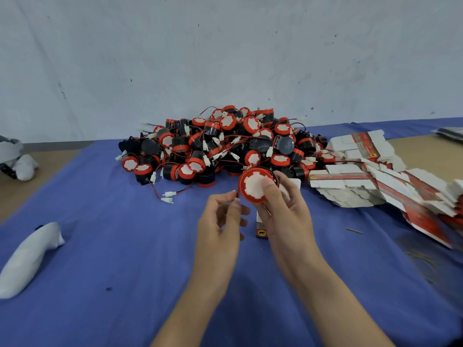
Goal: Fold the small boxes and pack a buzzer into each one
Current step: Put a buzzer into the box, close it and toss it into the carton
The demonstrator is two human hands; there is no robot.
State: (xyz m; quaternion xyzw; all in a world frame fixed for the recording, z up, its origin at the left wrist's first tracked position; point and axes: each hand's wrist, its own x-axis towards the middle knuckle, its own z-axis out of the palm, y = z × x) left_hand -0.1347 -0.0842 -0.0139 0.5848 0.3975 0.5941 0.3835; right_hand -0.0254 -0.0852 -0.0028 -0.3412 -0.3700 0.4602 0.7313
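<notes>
The buzzer (253, 185), a round one with a red rim and a white notched face, is held up above the blue cloth (125, 246), its face turned toward the camera. The right hand (288, 221) grips it – the thumb lies across the white face and the fingers curl round the back of the body. Just to the left, the left hand (220, 221) pinches the red wire (237, 194) that comes off the buzzer's edge, thumb and fingertips drawn together on it, the other fingers loosely curled. The 2 hands sit close side by side, nearly touching. Below the buzzer and mostly hidden behind the right hand stands 1 small box (261, 229), red and white with a yellow animal mark low on its side; whether the right hand also holds it cannot be told. Beyond the hands, near the wall (225, 58), rises a pile of buzzers (225, 144) – black bodies, red rims, tangled red and black leads with white plugs. To the right of the pile a fanned stack of flat boxes (363, 176) slides toward the table's right edge. A thin sliver (353, 230) lies on the cloth right of the hands. Far left on the cloth rests a white cloth bundle (27, 256).
</notes>
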